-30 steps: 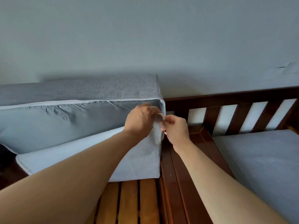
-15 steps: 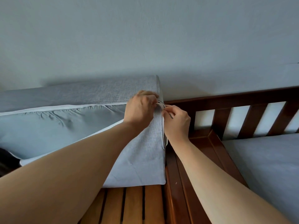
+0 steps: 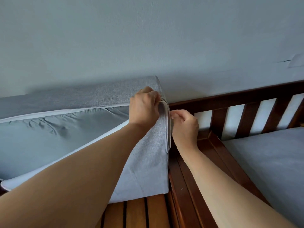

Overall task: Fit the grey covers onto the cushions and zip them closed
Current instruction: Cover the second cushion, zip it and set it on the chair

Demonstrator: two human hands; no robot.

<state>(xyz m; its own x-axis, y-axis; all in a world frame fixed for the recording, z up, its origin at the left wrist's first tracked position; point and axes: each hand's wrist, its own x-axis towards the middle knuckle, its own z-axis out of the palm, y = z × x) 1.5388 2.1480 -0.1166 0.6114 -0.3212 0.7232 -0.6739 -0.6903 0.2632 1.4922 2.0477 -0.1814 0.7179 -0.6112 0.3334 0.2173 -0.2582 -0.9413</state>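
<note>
Your grey cover [image 3: 148,163] sits over the right end of the cushion [image 3: 49,139], which stands on edge on the wooden slats [image 3: 148,213] against the wall [image 3: 148,38]. Its long opening gapes, showing wrinkled inner fabric. Your left hand [image 3: 144,107] grips the cover's top right corner; your right hand [image 3: 185,125] pinches the zip edge [image 3: 168,122] just beside it. To the right, the dark wooden rail [image 3: 230,99] and another grey cushion [image 3: 271,158] crowd that corner.

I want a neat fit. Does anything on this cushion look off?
The grey cover gapes along its long side, baring the wrinkled inner cushion.
</note>
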